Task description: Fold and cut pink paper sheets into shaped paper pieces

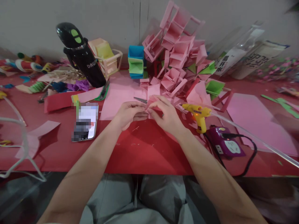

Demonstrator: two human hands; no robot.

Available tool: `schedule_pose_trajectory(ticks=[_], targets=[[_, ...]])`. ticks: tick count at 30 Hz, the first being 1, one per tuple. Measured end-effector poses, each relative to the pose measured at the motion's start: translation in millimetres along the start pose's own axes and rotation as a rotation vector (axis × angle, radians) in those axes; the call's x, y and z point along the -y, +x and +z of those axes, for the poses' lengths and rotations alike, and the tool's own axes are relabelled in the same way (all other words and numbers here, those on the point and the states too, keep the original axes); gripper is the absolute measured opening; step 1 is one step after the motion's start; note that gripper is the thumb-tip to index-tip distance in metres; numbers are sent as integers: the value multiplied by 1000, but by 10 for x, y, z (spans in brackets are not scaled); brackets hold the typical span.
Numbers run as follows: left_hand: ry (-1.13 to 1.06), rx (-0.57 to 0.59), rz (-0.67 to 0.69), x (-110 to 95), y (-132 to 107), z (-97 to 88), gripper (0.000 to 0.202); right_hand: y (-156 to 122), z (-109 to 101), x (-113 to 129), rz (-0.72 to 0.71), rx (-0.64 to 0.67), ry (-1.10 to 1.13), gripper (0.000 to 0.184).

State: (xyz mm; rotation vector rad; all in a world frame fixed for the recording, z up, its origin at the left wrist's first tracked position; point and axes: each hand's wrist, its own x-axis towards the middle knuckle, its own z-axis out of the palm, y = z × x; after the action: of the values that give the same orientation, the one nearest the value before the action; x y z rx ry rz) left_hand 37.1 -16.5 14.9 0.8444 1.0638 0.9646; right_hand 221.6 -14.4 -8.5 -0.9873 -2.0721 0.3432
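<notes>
Over the middle of the red table, my left hand and my right hand meet at a small piece of pink paper. Fingertips of both hands pinch it, and they cover part of its shape. Just behind the fingers lie scissors, their blades pointing left on pink sheets. Beyond my right hand rises a heap of folded pink paper baskets. A yellow glue gun with a lit orange light stands to the right of that hand.
Left of my hands lies a phone, near a black thermos. A purple power socket box with a plugged-in cable sits at right, beside a large pink sheet. A blue and green paper box stands at the back.
</notes>
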Motion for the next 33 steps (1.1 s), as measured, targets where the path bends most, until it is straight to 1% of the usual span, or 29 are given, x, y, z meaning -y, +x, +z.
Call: schedule_pose_trajectory(ticks=[6, 14, 19, 21, 26, 30, 33], targets=[[25, 25, 2, 15, 5, -8, 5, -2, 6, -35, 4, -18, -7, 10], [50, 62, 48, 50, 13, -27, 4, 13, 12, -62, 28, -30, 22, 5], [89, 108, 113, 88, 34, -50, 19, 9, 5, -66, 47, -31, 35, 3], [103, 117, 129, 104, 42, -64, 20, 9, 3, -65, 54, -25, 43, 5], [143, 104, 146, 104, 36, -64, 12, 16, 4, -65, 74, -36, 42, 13], [189, 40, 175, 56, 4, -43, 6, 18, -1, -96, 122, -79, 8, 22], [258, 0, 238, 30, -12, -49, 5, 19, -27, -135, 149, -89, -14, 29]])
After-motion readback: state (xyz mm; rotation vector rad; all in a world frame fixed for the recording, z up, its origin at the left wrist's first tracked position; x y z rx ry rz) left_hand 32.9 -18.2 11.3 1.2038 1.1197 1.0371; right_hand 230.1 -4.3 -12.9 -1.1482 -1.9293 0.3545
